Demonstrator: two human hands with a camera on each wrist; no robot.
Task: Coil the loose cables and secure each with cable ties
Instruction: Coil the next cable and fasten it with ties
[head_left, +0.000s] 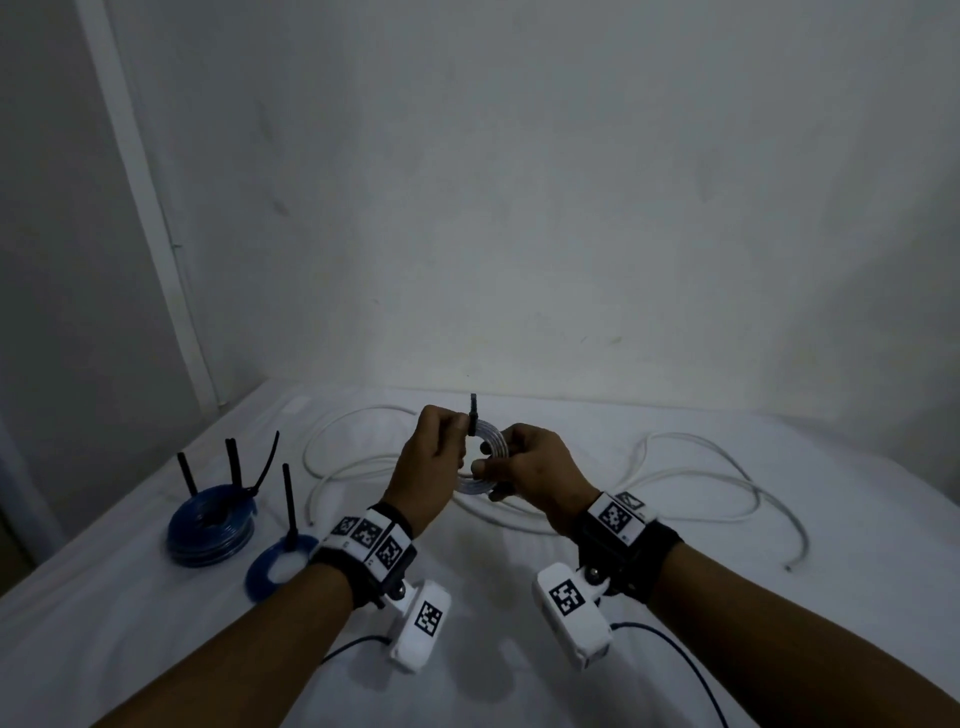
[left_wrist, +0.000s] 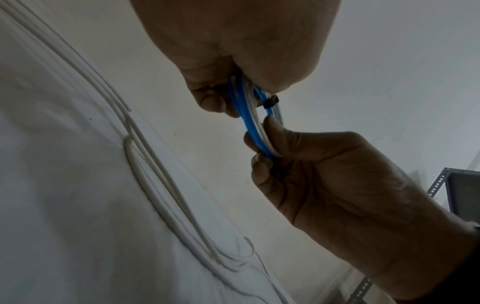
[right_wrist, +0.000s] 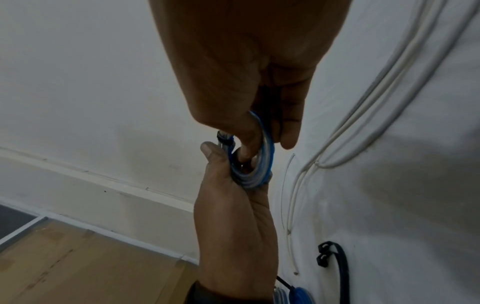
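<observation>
2 hands (head_left: 431, 457) (head_left: 535, 467) grip small coil (head_left: 485, 447) | tied blue coils (head_left: 210, 525) left | white cable (head_left: 675, 467) behind

A white sheet (head_left: 519, 649) covers the flat surface from the 6 o'clock edge of the head view up toward the middle. Behind it a pale wall (head_left: 519, 182) fills the upper half. A white strip (head_left: 150, 218) runs down the wall from 11 o'clock toward 9 o'clock. In the left wrist view a grey perforated metal shelf frame (left_wrist: 439, 181) stands at 4 o'clock. In the right wrist view a brown cardboard sheet (right_wrist: 78, 263) lies at 7 o'clock.
</observation>
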